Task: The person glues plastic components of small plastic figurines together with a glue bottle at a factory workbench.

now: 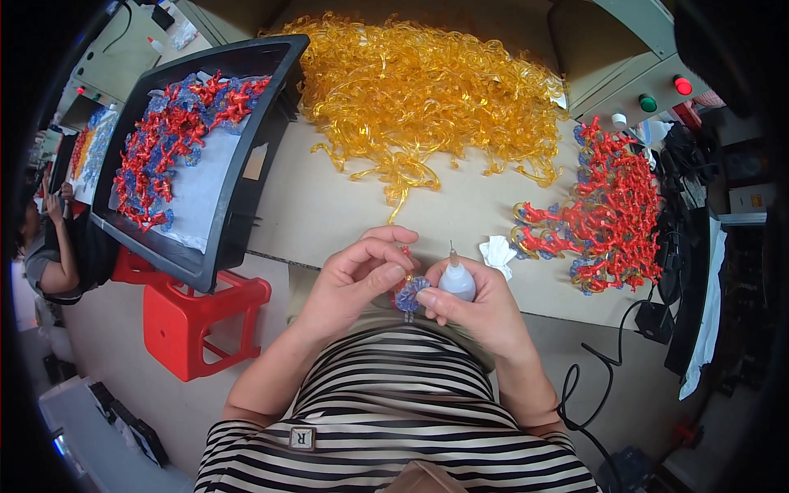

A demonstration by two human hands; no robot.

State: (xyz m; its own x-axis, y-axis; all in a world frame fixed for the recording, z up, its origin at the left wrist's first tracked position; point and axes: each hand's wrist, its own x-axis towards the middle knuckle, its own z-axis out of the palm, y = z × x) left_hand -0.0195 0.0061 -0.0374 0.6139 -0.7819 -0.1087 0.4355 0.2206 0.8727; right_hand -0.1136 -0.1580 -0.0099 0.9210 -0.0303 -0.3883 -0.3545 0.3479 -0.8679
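In front of my body I hold a small red and blue plastic piece [411, 294] between both hands. The thumb and fingers of my left hand [349, 279] close at its upper left side, where bits of red and yellow show. My right hand [493, 308] wraps round a small translucent squeeze bottle [458, 282], its thin needle tip pointing up. That hand's thumb also presses against the blue frilled part of the piece. My fingers partly hide the piece. A crumpled white tissue [496, 254] lies on the table beyond my right hand.
A heap of clear yellow plastic parts [427, 90] covers the far table. Red and blue pieces [612, 214] stand in rows at right. A black tray [234, 189] of similar pieces is left, above a red stool [197, 320]. A black cable [596, 353] hangs right. Another person [57, 246] sits far left.
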